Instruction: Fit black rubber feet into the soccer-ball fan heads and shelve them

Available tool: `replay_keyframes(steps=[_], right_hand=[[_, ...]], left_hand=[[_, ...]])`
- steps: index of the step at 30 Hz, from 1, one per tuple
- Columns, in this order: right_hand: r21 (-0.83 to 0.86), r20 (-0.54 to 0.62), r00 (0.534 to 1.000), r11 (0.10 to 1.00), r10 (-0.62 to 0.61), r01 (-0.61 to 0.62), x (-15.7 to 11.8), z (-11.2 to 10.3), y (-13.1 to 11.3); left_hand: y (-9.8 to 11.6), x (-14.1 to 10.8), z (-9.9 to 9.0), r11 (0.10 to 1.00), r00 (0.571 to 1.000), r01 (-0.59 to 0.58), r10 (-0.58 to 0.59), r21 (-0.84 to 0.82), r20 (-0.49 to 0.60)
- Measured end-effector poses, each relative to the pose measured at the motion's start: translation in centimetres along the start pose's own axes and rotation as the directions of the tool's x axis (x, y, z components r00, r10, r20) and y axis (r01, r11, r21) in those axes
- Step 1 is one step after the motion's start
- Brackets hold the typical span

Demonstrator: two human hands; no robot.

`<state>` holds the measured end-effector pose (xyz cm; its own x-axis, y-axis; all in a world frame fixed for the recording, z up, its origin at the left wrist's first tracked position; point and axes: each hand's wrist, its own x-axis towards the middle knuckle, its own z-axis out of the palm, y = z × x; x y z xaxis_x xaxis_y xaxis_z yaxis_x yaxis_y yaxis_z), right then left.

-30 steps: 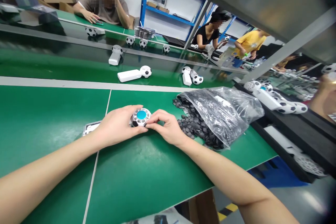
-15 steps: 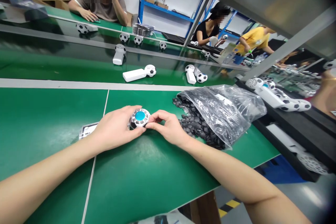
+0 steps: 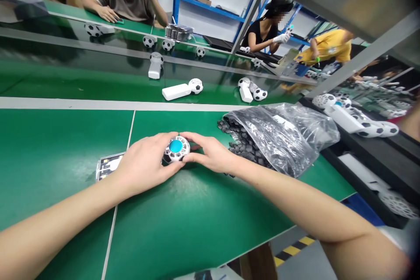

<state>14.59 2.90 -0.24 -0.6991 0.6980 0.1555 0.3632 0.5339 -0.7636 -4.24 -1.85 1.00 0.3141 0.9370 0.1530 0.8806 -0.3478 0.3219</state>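
A small handheld fan (image 3: 176, 146) with a football-patterned round head and a blue centre disc lies low over the green table. My left hand (image 3: 147, 159) wraps over it from the left, fingers behind and thumb in front of the head. What looks like its open handle (image 3: 108, 165), with inner parts showing, sticks out past that hand's left side. From the right, my right hand (image 3: 210, 153) holds the head's edge, its thumb in front and its fingers curled behind. Any small piece between those fingertips is hidden. Right of it, black pieces (image 3: 247, 146) spill from a clear plastic bag (image 3: 282, 131).
Several white football-headed fans, one of them lying at mid-belt (image 3: 182, 90), rest on the green conveyor ahead. A black rack (image 3: 364, 148) at the right carries more fan parts. Co-workers sit across the line. A slanted metal post (image 3: 354, 61) crosses the upper right.
My right hand's fingers have spread from a pinch at the head's lower right to a grip around its right side. Belt fans appear slightly shifted, and the camera view has moved a little.
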Motion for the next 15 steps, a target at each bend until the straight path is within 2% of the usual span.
replay_keyframes(steps=[3,9,12,15], right_hand=[[-0.022,0.061,0.998,1.0,0.007,-0.006,0.0,-0.2,-0.4],[-0.005,-0.016,1.0,1.0,0.022,-0.022,0.0,0.6,-0.4],[0.022,-0.032,0.999,0.999,0.026,-0.025,0.3,0.7,-0.5],[0.026,0.036,0.997,0.997,0.07,-0.071,0.8,-0.3,-0.6]], left_hand=[[0.0,-0.2,0.6,0.999,0.999,-0.027,0.029,0.03,-0.045],[-0.3,-0.1,1.3,0.995,0.985,-0.061,0.074,0.085,-0.154],[-0.4,0.0,1.1,0.994,0.988,-0.065,0.077,0.092,-0.132],[-0.6,0.2,0.7,0.996,0.997,-0.045,0.049,0.072,-0.062]])
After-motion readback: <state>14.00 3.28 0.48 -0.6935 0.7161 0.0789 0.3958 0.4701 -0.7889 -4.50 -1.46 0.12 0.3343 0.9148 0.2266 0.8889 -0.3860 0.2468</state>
